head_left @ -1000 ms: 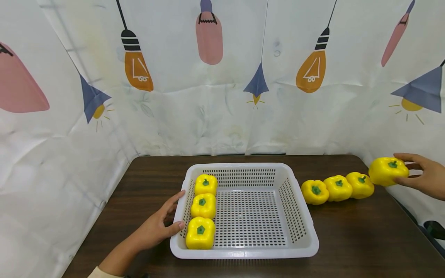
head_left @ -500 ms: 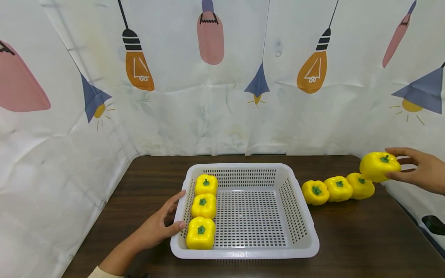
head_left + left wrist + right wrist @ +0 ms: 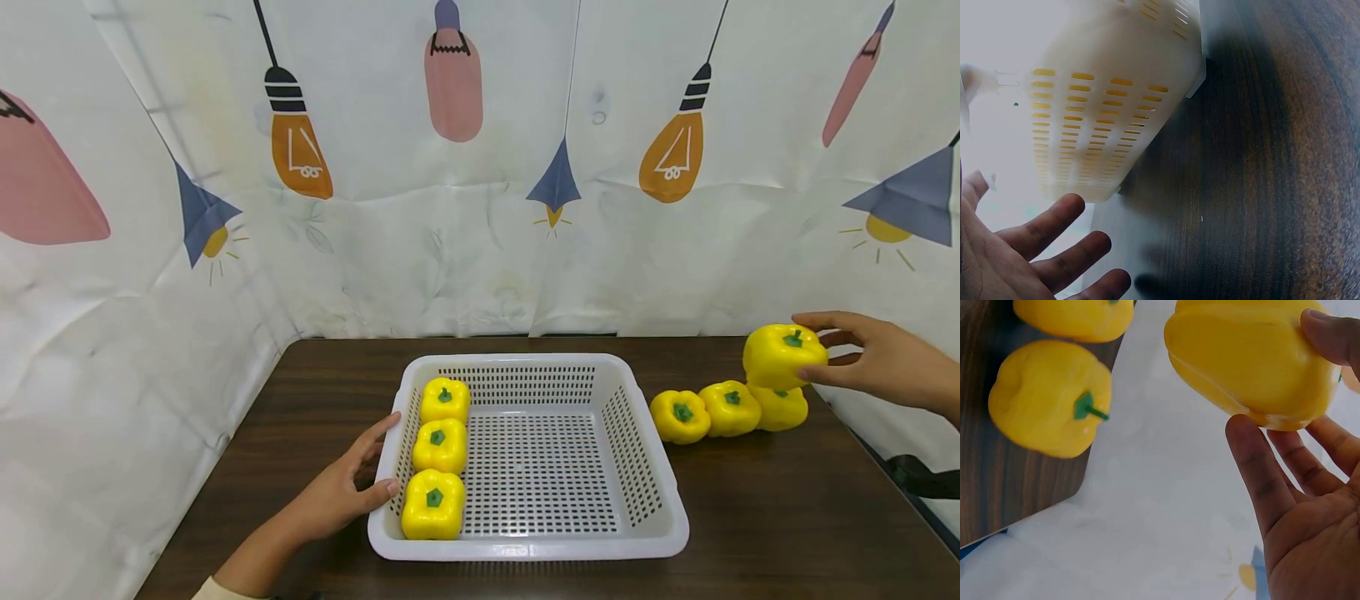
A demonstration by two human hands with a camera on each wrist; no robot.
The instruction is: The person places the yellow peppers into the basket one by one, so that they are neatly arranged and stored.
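Observation:
My right hand (image 3: 881,360) grips a yellow bell pepper (image 3: 776,357) between thumb and fingertips, raised over the right end of a pepper row. In the right wrist view the held bell pepper (image 3: 1250,359) fills the top, with the thumb across one side and fingertips on the other. A white perforated plastic basket (image 3: 528,550) stands mid-table, with a column of yellow bell peppers (image 3: 438,446) along its left wall. My left hand (image 3: 341,493) rests at the basket's left rim; in the left wrist view its fingers (image 3: 1072,250) are spread and fairly straight beside the slotted wall.
Right of the basket, bell peppers (image 3: 680,417), (image 3: 729,408) and a partly covered bell pepper (image 3: 782,410) line up on the dark wooden table (image 3: 780,517). A white printed cloth (image 3: 480,275) hangs behind and at the sides. Something black (image 3: 926,479) lies beyond the right table edge.
My right hand has carried its bell pepper leftward and slightly up, from beside the row's end to above its last pepper. The left hand and basket stay put.

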